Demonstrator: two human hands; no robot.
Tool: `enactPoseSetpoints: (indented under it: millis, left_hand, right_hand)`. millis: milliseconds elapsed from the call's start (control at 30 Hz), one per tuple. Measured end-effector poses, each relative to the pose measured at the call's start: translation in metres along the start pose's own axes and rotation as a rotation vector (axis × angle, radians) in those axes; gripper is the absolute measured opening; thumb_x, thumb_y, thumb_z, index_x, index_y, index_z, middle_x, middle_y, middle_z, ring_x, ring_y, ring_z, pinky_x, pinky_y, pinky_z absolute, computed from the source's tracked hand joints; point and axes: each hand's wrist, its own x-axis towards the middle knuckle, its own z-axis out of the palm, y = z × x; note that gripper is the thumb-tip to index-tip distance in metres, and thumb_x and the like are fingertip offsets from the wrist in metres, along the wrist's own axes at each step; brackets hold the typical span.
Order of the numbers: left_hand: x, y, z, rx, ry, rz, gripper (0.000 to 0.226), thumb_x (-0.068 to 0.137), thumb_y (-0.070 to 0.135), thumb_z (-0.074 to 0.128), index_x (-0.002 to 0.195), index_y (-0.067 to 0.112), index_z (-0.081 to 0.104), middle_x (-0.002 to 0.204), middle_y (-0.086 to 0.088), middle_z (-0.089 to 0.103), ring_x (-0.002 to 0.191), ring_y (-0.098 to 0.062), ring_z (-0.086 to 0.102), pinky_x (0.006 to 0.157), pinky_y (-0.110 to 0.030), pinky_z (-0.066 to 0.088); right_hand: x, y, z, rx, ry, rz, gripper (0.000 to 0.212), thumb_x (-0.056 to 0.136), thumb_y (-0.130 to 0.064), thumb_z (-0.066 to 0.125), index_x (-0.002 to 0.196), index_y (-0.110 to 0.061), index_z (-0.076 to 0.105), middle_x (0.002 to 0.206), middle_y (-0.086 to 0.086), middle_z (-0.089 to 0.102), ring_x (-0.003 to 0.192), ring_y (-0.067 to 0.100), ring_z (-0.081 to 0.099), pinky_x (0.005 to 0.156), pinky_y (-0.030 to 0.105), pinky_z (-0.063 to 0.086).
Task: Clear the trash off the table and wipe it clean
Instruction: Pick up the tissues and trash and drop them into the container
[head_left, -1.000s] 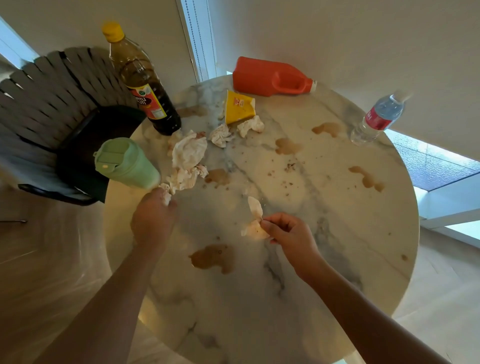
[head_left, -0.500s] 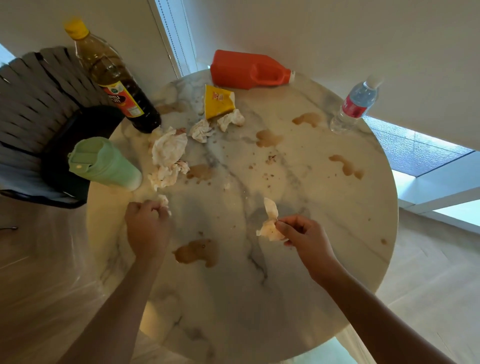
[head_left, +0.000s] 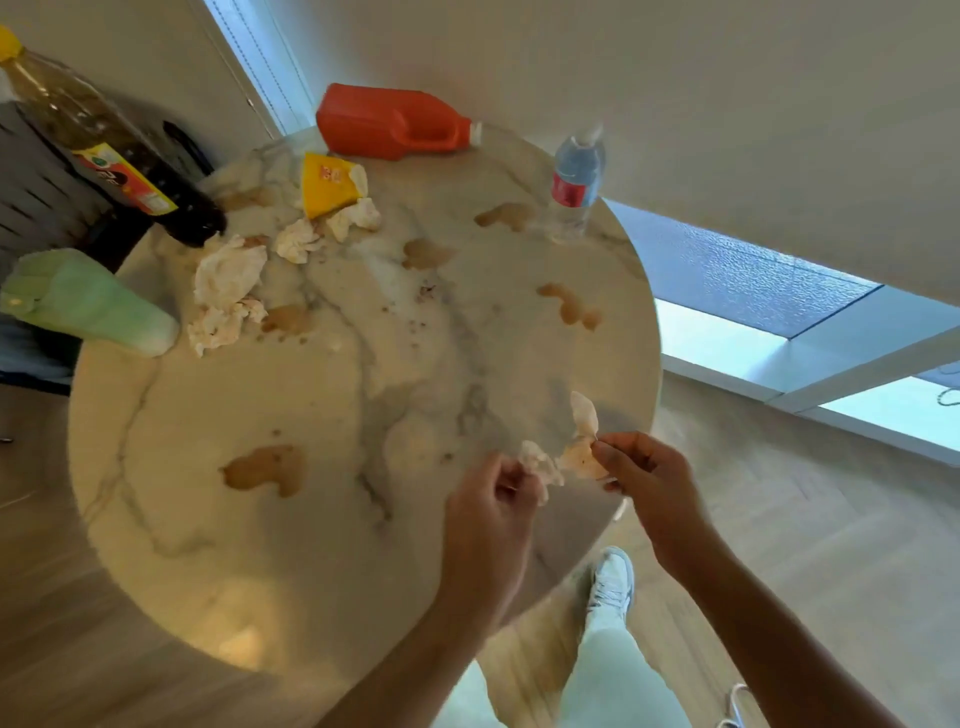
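Both hands (head_left: 566, 493) pinch stained tissue scraps (head_left: 563, 457).

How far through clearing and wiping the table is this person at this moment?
Early. Done: nothing visibly finished. In hand: the left hand holds one small tissue scrap and the right hand pinches another stained scrap at the table edge. Left: the crumpled tissues, the yellow wrapper, the crumbs, and brown spills such as the near one. No wiping has begun.
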Motion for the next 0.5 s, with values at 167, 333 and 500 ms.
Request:
enactPoseSetpoints:
  millis: [167,333,500]
  left_hand:
    - [-0.034,0.003,0.113,-0.092,-0.031,-0.100,0.014,0.087,0.028,0.062,0.076,0.021,0.059,0.069,0.008,0.067,0.063,-0.007,0.063,0.058,-0.032,0.054]
    - [-0.031,-0.024,0.203,-0.125,0.034,-0.358,0.020,0.088,0.028,0.064,0.069,0.023,0.057,0.063,0.006,0.063,0.055,-0.014,0.059,0.060,-0.039,0.055]
    - [0.008,-0.079,0.265,-0.263,0.125,-0.705,0.011,0.084,0.020,0.061,0.075,0.015,0.058,0.069,-0.003,0.064,0.059,-0.020,0.057,0.047,-0.031,0.050]
  right_hand:
    - [0.025,0.022,-0.099,-0.038,0.051,0.009,0.011,0.089,-0.008,0.064,0.083,-0.016,0.069,0.075,0.004,0.070,0.063,0.005,0.063,0.056,0.015,0.050]
    - [0.079,0.071,-0.143,-0.150,0.033,0.072,0.004,0.087,-0.015,0.068,0.085,-0.017,0.070,0.076,0.003,0.071,0.066,0.011,0.062,0.058,0.022,0.047]
    - [0.147,0.147,-0.137,-0.296,-0.005,0.151,0.009,0.082,-0.020,0.075,0.081,-0.010,0.072,0.067,0.001,0.068,0.064,0.013,0.060,0.060,0.025,0.048]
